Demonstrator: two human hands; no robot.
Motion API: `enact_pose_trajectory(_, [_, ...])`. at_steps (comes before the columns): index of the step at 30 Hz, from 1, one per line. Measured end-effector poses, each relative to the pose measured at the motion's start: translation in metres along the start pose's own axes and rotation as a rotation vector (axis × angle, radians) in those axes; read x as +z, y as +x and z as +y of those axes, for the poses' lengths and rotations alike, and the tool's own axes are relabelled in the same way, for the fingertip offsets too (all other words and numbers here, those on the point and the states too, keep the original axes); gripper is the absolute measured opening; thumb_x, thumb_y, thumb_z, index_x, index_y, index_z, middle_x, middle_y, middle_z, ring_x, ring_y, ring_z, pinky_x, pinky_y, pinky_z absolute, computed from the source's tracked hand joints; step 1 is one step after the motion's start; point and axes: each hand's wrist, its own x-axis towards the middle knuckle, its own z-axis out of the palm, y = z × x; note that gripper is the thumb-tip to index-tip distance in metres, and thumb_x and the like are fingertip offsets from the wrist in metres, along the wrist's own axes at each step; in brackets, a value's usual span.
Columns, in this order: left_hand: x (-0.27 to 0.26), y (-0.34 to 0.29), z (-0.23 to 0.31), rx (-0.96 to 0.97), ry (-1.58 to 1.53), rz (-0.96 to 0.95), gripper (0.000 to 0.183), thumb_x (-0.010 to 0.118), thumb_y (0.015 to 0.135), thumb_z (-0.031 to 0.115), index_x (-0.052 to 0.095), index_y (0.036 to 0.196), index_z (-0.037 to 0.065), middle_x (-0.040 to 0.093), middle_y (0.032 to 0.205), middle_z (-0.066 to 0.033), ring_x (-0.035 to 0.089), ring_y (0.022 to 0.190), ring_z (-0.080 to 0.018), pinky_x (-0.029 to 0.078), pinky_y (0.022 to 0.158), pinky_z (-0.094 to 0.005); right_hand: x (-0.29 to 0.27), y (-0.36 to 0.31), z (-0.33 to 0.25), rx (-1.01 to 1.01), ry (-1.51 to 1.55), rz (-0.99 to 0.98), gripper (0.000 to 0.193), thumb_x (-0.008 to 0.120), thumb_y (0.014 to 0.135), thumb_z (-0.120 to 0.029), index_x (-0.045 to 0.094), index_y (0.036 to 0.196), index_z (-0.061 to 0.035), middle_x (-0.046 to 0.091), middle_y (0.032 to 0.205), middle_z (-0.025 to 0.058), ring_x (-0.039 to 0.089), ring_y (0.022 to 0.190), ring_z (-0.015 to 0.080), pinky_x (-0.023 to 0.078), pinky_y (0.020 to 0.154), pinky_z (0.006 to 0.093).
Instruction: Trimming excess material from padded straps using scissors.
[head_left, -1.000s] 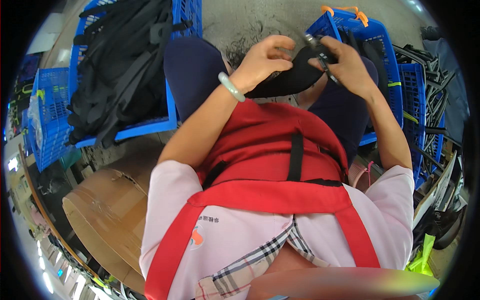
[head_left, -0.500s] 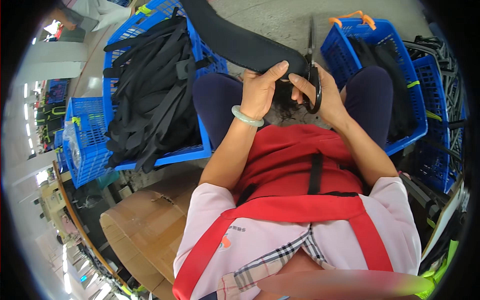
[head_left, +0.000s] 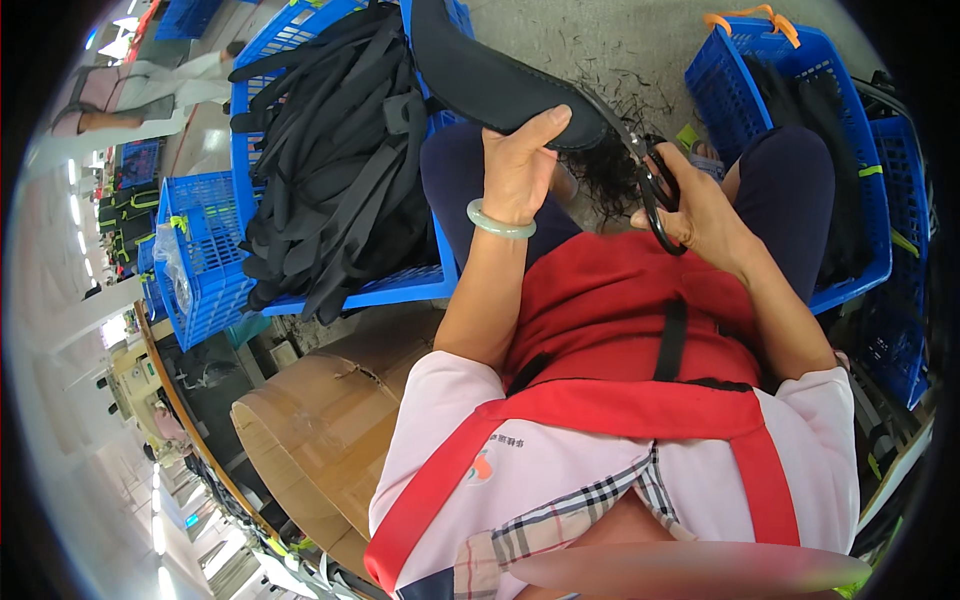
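Note:
A curved black padded strap (head_left: 500,95) with a stitched edge rises from my left hand (head_left: 523,165), whose thumb presses on its rounded lower end. In my right hand (head_left: 700,205) is a pair of black-handled scissors (head_left: 655,190), fingers through the loops. Its blades point up and to the left, lying against the rounded end of the strap. Whether the blades are cutting into anything cannot be made out. Below, between my knees, dark thread scraps (head_left: 610,185) lie on the floor.
A blue basket (head_left: 395,293) heaped with black straps (head_left: 340,170) stands at my left, a smaller blue crate (head_left: 205,260) beside it. Another blue basket (head_left: 870,240) holding black pieces is at my right. A cardboard box (head_left: 310,430) sits by my left side. A person (head_left: 150,90) is at far left.
My right hand has moved down and right from my left hand, and the scissors have swung from upright to pointing up-left along the strap's end. My left hand keeps its hold.

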Motion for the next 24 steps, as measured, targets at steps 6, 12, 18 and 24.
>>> enact_pose_trajectory(6, [0.002,0.001,-0.006,-0.008,-0.042,-0.038,0.029,0.061,0.086,-0.009,0.061,0.11,0.007,0.064,0.103,-0.0032,0.063,0.097,-0.0154,0.051,0.092,-0.0336,-0.001,0.001,-0.002,-0.025,0.002,-0.008,0.066,0.081,0.072,-0.039,0.046,0.114,-0.0013,0.052,0.077,0.0072,0.045,0.063,0.0179,0.041,0.061,0.0318])
enact_pose_trajectory(12, [-0.006,0.001,-0.007,-0.006,-0.049,-0.032,0.029,0.062,0.086,-0.008,0.061,0.109,0.008,0.063,0.103,-0.0033,0.063,0.098,-0.0161,0.052,0.092,-0.0355,-0.002,-0.003,0.0,-0.025,0.01,-0.032,0.069,0.081,0.071,-0.04,0.047,0.116,-0.0006,0.053,0.08,0.0072,0.045,0.066,0.0166,0.042,0.064,0.0322])
enact_pose_trajectory(18, [-0.002,-0.001,-0.008,-0.001,-0.028,-0.063,0.027,0.062,0.086,-0.007,0.062,0.108,0.008,0.064,0.103,-0.0026,0.063,0.098,-0.0161,0.052,0.092,-0.0353,0.0,-0.002,0.0,-0.056,0.075,-0.038,0.066,0.08,0.072,-0.042,0.047,0.112,-0.0017,0.048,0.078,0.0057,0.043,0.067,0.0161,0.041,0.065,0.0311])
enact_pose_trajectory(24, [-0.004,0.0,-0.005,-0.024,-0.091,-0.037,0.026,0.06,0.087,-0.008,0.062,0.107,0.009,0.064,0.102,-0.0025,0.063,0.097,-0.0158,0.052,0.091,-0.0352,0.004,-0.002,0.002,-0.073,0.095,-0.062,0.064,0.08,0.072,-0.042,0.047,0.11,-0.0023,0.046,0.078,0.0048,0.043,0.068,0.0157,0.04,0.064,0.0312])
